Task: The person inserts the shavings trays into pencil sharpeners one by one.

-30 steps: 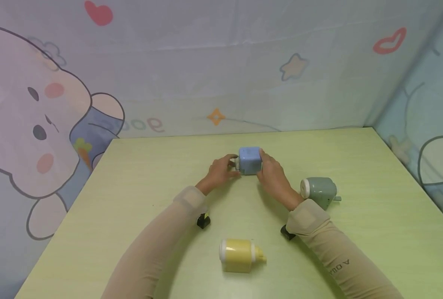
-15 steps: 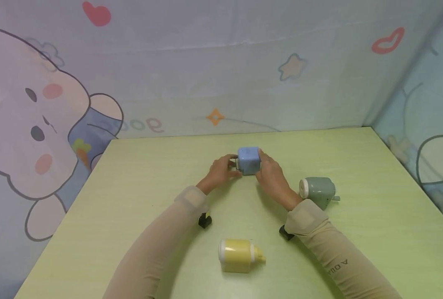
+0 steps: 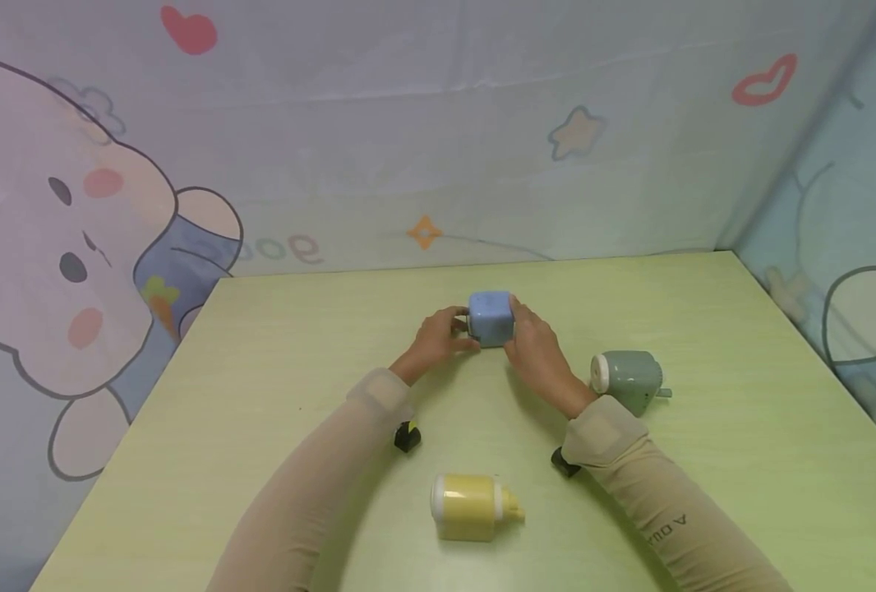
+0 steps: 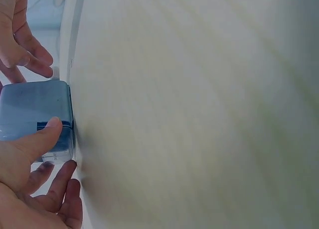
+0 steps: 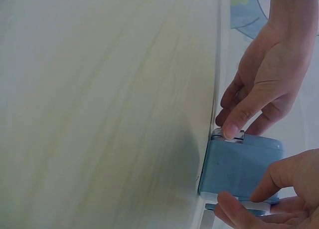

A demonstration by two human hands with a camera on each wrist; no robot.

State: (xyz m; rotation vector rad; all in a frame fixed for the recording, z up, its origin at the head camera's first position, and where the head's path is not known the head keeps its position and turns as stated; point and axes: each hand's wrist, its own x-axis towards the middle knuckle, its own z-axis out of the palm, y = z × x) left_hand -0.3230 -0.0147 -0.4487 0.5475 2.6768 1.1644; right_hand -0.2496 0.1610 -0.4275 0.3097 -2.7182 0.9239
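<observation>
A blue hand-crank pencil sharpener (image 3: pixel 491 318) rests near the back of the table, between both hands. My left hand (image 3: pixel 436 337) pinches its left end, where a clear shavings drawer (image 5: pixel 232 134) shows under the thumb in the right wrist view. From the other side, my right hand (image 3: pixel 537 349) grips the crank end, its fingers curled at the edge of the case (image 5: pixel 241 169). The left wrist view has the left thumb (image 4: pixel 50 131) lying across a dark slot beside the drawer. Much of the crank is hidden behind the right fingers.
On the pale yellow-green table (image 3: pixel 297 460), a green crank sharpener (image 3: pixel 633 380) stands right of the right wrist. A yellow one (image 3: pixel 467 507) lies nearer the front, between the forearms. Printed cloth (image 3: pixel 364 131) hangs behind the table's back edge.
The left hand and the blue sharpener have drawn very slightly closer, with less of the clear drawer showing at its left end. The right hand keeps its grip.
</observation>
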